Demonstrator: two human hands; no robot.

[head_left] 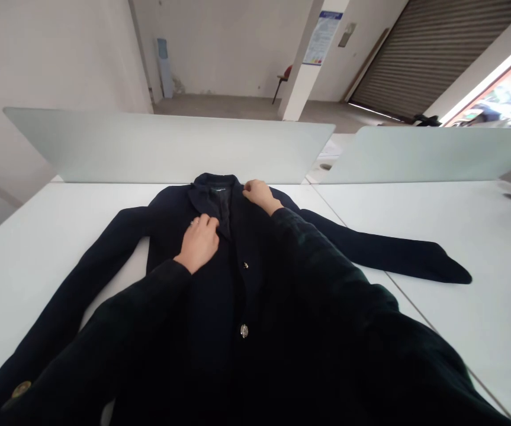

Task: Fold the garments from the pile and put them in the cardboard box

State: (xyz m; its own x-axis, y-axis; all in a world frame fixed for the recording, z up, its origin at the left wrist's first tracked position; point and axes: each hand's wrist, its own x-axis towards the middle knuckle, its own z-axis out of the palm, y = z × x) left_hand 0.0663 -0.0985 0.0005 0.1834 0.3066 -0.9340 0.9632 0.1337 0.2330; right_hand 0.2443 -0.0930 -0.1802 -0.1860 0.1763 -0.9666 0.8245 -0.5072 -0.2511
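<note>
A dark navy jacket (213,302) lies front up, its collar (214,178) toward the far edge of the table and its sleeves spread to both sides. Metal buttons run down the front, and another button shows on the left cuff. My left hand (199,242) is closed with bent fingers at the lapel on the left side of the neck opening. At the right side of the collar, my right hand (262,195) pinches the cloth between thumb and fingers. My dark sleeves cover part of the jacket's lower front.
Beneath the jacket is a white table (419,213) with a seam on the right. Frosted divider panels (184,148) stand along its far edge. Beyond are a pillar with a poster (321,38), a water dispenser (164,68) and a roller shutter (415,59).
</note>
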